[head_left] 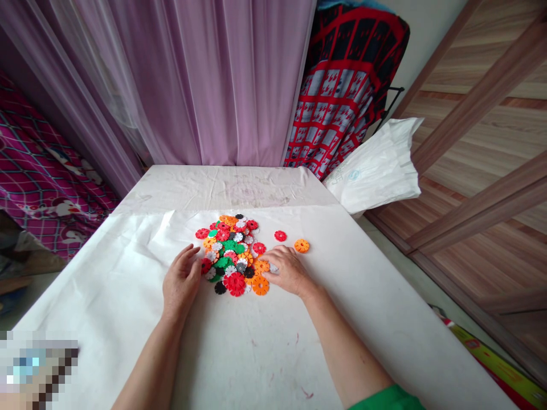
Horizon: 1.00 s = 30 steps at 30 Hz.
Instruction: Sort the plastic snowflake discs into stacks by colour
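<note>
A heap of flat, notched plastic discs [233,250] in red, orange, green, white and black lies at the middle of a white-covered table [128,296]. Both of the person's hands rest palm down against it.

The left hand [182,282] sits at the heap's 8 o'clock. It is open and flat, its fingers [190,253] loosely spread and pointing to 12 o'clock. The thumb lies just beside a red disc on the heap's edge. This hand grips nothing.

The right hand [288,270] sits at the heap's 4 o'clock, also open and flat. Its fingertips [268,272] point toward 9 o'clock and rest on the orange and white discs at that edge. Nothing is closed inside it. The heap therefore lies between the two sets of fingers, touched on both flanks.

Two strays lie apart from the heap at its 3 o'clock: a lone red disc [280,236] and, further out, a lone orange disc [301,245], both just beyond the right hand's knuckles at its 12 o'clock.

Beyond the table, at 12 o'clock, hangs a mauve curtain [213,85]. A red patterned blanket [346,85] stands at 1 o'clock, a white bag [380,165] at 2 o'clock, and pink bedding [38,171] at 9 o'clock.
</note>
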Each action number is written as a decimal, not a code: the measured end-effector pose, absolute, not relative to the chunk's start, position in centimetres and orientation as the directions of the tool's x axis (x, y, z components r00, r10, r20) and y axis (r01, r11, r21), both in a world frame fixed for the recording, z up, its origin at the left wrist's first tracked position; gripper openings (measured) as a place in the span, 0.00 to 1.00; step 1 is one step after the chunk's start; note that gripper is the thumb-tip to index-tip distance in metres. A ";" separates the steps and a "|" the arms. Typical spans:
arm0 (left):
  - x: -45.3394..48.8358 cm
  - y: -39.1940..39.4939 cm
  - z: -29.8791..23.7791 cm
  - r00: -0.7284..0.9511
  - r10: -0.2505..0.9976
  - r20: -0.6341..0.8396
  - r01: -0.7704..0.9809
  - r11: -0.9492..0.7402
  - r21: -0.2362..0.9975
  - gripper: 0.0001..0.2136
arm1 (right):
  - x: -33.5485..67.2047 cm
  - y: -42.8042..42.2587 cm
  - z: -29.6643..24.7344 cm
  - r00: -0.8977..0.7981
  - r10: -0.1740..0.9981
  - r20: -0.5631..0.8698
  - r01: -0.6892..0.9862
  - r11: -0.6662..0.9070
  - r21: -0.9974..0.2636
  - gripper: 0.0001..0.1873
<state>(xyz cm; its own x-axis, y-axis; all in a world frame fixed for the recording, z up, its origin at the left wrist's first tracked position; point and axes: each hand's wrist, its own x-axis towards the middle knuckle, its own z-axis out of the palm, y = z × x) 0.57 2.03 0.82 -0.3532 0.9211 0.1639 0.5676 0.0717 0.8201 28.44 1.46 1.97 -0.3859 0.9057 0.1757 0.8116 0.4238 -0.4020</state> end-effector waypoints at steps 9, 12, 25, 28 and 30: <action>0.3 2.1 0.2 -0.340 0.924 0.173 0.570 0.056 0.820 0.14 | 26.7 1.2 1.5 -0.302 0.926 0.226 0.893 0.358 -0.273 0.10; 0.3 2.1 0.0 -0.341 0.921 0.189 0.568 0.042 0.822 0.14 | 26.8 1.1 1.6 -0.247 0.939 0.239 0.924 0.302 -0.233 0.10; 0.2 2.2 0.1 -0.336 0.922 0.193 0.584 0.044 0.810 0.14 | 24.4 1.7 2.0 -0.102 0.975 0.196 0.974 0.138 -0.180 0.14; 0.3 2.2 0.2 -0.342 0.921 0.187 0.589 0.055 0.806 0.14 | 24.4 1.6 1.8 -0.109 0.969 0.221 0.972 0.151 -0.182 0.14; 0.3 2.1 0.3 -0.344 0.921 0.181 0.588 0.061 0.807 0.14 | 24.8 1.8 1.5 -0.104 0.962 0.254 0.964 0.160 -0.212 0.14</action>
<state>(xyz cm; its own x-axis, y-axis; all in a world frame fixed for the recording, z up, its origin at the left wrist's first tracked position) 0.27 2.14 0.29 -0.3442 0.9212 0.1813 0.5878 0.0609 0.8067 24.85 1.77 1.49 -0.1041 0.9617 0.2536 0.9640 0.1603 -0.2123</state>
